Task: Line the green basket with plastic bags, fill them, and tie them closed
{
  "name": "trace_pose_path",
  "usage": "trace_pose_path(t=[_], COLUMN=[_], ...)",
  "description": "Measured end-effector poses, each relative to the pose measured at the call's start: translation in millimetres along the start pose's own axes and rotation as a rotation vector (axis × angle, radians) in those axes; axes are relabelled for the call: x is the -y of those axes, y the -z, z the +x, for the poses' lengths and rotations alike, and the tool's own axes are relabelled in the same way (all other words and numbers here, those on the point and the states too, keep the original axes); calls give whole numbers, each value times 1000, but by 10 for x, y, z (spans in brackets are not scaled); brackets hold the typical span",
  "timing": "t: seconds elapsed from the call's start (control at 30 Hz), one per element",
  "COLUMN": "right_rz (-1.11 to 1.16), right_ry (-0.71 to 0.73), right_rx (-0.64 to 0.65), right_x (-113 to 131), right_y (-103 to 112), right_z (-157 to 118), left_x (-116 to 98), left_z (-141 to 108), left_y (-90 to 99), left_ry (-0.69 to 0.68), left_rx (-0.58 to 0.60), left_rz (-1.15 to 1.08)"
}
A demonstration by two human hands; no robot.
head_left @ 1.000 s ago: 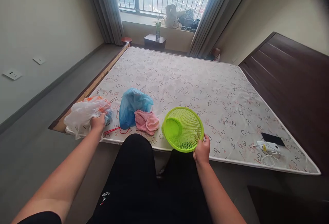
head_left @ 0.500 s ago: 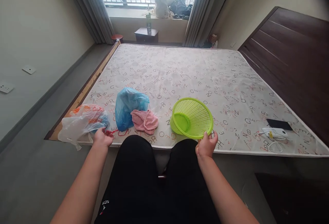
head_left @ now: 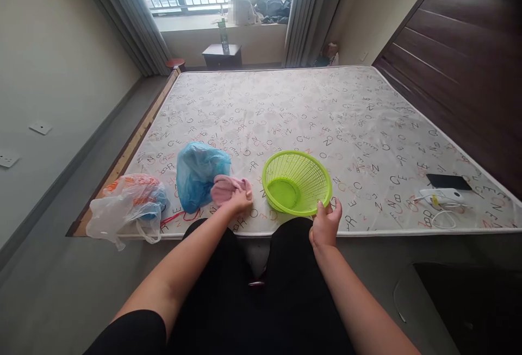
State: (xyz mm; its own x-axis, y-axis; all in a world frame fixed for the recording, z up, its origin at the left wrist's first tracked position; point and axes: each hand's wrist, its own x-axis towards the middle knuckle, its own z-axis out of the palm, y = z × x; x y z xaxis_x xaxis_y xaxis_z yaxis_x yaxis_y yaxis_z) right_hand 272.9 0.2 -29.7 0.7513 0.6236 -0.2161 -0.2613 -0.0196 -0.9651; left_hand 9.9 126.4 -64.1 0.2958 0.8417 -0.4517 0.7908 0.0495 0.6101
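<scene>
My left hand point(head_left: 241, 201) is closed on the near right part of a pink cloth point(head_left: 225, 188), which lies bunched on the mattress. Behind and left of the cloth sits a blue plastic bag point(head_left: 196, 173). With my right hand point(head_left: 327, 222) I grip the near right rim of a lime green plastic basket point(head_left: 271, 194), its mouth tilted towards me and nothing in it. Farther left, a white plastic bag point(head_left: 126, 211) with orange print hangs partly over the mattress edge. A red string point(head_left: 173, 218) lies between the two bags.
Under these things is a letter-printed mattress point(head_left: 261, 110). A black phone point(head_left: 448, 182) and a white power strip point(head_left: 442, 197) with a cable lie at its right. The dark headboard point(head_left: 452, 56) rises on the right. A small nightstand point(head_left: 222, 56) stands below the window.
My left hand has moved right from beside the white bag and taken hold of the pink cloth. The basket is tilted a little less, still held in my right hand. The view has shifted slightly.
</scene>
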Motion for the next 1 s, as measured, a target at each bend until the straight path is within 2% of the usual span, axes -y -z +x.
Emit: trace_pose_path(t=[0.07,0.13,0.17,0.23,0.3,0.37,0.43,0.47,0.53,0.57,0.63,0.7,0.8,0.9,0.93,1.0], right_rz=[16,18,12,-1,-7,-4,5,8,9,6,-3,-12,-35,-93,-124,-209], right_ry=[-9,-18,-21,-23,-19,-14,-17,-20,-25,-27,-25,-26,-33,-27,-11,60], right_rx=[-11,-19,-23,-21,-7,3,-1,-6,-9,-7,-1,1,3,10,4,-28], right_x=[-1,11,21,43,63,79,86,88,88,87,84,80,66,48,50,78], right_y=[21,33,34,26,10,-6,-13,-13,-6,-2,4,5,2,9,17,39], right_z=[18,29,30,23,9,-6,-17,-20,-22,-22,-20,-15,-5,0,-6,-47], left_x=[-38,-14,27,189,477,882,1346,1571,1952,2093,2258,2281,2104,1730,1573,1232], left_z=[13,35,54,94,84,-34,-268,-413,-713,-848,-1063,-1194,-1277,-1321,-1343,-1407], left_y=[-124,-78,6,257,544,780,923,961,989,988,965,930,901,972,1019,1124], left_ry=[-88,-204,-239,-213,-112,66,277,331,367,399,437,465,472,368,315,254], left_rx=[96,155,127,-53,-225,-224,-198,-228,-415,-523,-619,-674,-766,-891,-911,-895], left_rz=[3,-51,-83,-107,-37,66,85,56,-105,-219,-302,-360,-532,-1061,-1235,-1436])
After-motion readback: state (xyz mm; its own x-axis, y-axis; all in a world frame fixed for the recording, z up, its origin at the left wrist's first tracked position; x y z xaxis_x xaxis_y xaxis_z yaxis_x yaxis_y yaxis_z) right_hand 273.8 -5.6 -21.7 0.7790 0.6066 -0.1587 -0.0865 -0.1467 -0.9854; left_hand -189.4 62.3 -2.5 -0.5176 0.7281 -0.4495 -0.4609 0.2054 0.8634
